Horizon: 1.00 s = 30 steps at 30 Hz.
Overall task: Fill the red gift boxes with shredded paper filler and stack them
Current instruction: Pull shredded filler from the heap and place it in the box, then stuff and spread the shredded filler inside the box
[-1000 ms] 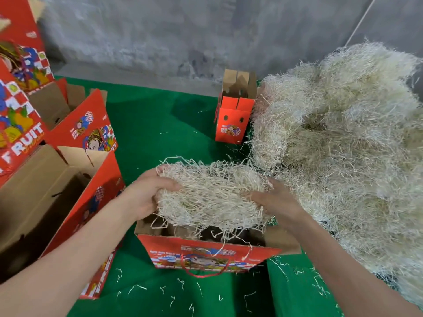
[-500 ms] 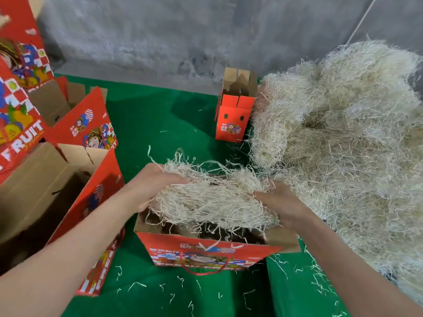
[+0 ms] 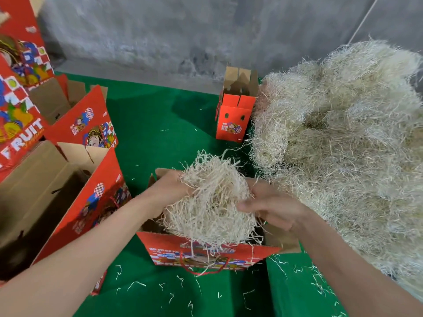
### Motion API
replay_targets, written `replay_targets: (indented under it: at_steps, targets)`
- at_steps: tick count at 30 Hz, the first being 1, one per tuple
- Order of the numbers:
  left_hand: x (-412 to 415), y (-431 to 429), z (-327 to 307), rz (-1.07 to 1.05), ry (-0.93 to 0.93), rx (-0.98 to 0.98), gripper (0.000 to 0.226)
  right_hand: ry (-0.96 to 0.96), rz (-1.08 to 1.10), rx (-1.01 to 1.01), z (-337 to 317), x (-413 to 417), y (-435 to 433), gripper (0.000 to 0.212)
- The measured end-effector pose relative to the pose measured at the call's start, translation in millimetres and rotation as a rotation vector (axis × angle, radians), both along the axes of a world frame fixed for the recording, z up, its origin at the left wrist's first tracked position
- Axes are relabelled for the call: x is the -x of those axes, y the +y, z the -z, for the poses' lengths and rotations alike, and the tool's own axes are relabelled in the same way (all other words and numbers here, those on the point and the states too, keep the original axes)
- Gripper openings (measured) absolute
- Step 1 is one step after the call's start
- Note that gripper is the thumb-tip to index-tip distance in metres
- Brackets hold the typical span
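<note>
An open red gift box (image 3: 206,257) with a red cord handle stands on the green cloth in front of me. Over its opening I hold a wad of pale shredded paper filler (image 3: 212,202). My left hand (image 3: 168,193) grips the wad's left side, and my right hand (image 3: 272,205) grips its right side with curled fingers. The wad hangs partly into the box and hides most of the inside. A big heap of the same filler (image 3: 343,145) lies to the right.
Several open red gift boxes (image 3: 75,191) stand and lean at the left, one printed FRUIT. A small red box (image 3: 234,117) with raised flaps stands at the back beside the heap. Loose filler strands dot the green cloth (image 3: 155,124). A grey wall runs behind.
Both hands have squeezed the filler from a wide flat sheet into a rounder, taller wad over the box. The hands have moved closer together.
</note>
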<state>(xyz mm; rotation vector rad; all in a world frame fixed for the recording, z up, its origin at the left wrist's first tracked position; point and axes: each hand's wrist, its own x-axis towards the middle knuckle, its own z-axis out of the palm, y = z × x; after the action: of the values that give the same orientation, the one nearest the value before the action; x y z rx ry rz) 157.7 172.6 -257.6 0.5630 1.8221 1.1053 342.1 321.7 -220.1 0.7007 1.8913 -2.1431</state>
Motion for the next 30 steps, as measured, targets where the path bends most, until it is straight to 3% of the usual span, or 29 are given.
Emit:
replay_targets:
  at_steps: [2,4,5,6,8,10,11,13,14,18,20,21,23,25,27,30]
  targets:
    - [-4.1,1.0,-10.4,0.041,-0.117,0.058,0.096,-0.024,0.028,-0.071,6.3,3.0,-6.4,0.070]
    - [-6.9,0.8,-15.5,0.168,-0.214,0.069,0.126,-0.072,0.178,-0.145,13.2,12.8,-12.3,0.070]
    - [-7.5,0.4,-15.5,0.245,-0.204,0.074,0.125,-0.081,0.229,-0.172,15.1,17.6,-13.8,0.069]
    - [-9.0,1.7,-16.2,0.286,-0.160,0.072,0.106,-0.071,0.256,-0.183,15.3,21.6,-15.3,0.066]
    - [-13.1,6.4,-15.1,0.262,0.014,0.045,0.044,-0.066,0.217,-0.163,13.9,23.6,-17.8,0.067]
    - [-9.3,7.8,-12.8,0.129,0.195,0.101,0.026,-0.098,0.227,-0.138,13.3,16.1,-9.1,0.095]
    - [-3.6,4.7,-12.0,0.078,0.255,0.117,0.029,-0.117,0.277,-0.167,12.5,10.3,-2.1,0.106]
    - [8.2,-4.1,-11.5,0.026,0.266,0.149,0.065,-0.167,0.378,-0.215,13.1,-2.7,12.7,0.112]
    - [13.1,-7.4,-9.3,0.025,0.296,0.152,0.070,-0.190,0.384,-0.228,14.0,-8.0,18.1,0.113]
    - [-4.4,-0.7,-12.0,0.246,0.406,0.127,0.040,-0.117,0.039,-0.212,11.0,-3.7,11.5,0.126]
    - [-14.2,4.2,-15.3,0.268,0.307,0.083,0.032,-0.055,-0.123,-0.283,14.8,9.1,-1.0,0.103]
    - [-13.9,4.4,-17.6,0.284,0.218,0.086,0.040,-0.023,-0.127,-0.324,17.8,16.2,-7.0,0.082]
    - [-4.3,-2.5,-23.8,0.333,-0.035,0.165,0.059,0.030,-0.033,-0.363,25.8,26.9,-11.4,0.049]
    - [7.6,-14.1,-26.4,0.369,-0.201,0.222,0.053,0.007,0.066,-0.397,30.4,31.6,-9.9,0.035]
    - [18.6,-19.9,-19.3,0.378,-0.073,0.277,0.064,-0.059,0.093,-0.413,32.3,29.5,-3.0,0.030]
    - [25.5,-21.9,-11.1,0.353,0.500,0.387,0.071,-0.256,-0.017,-0.535,34.2,19.9,9.9,0.025]
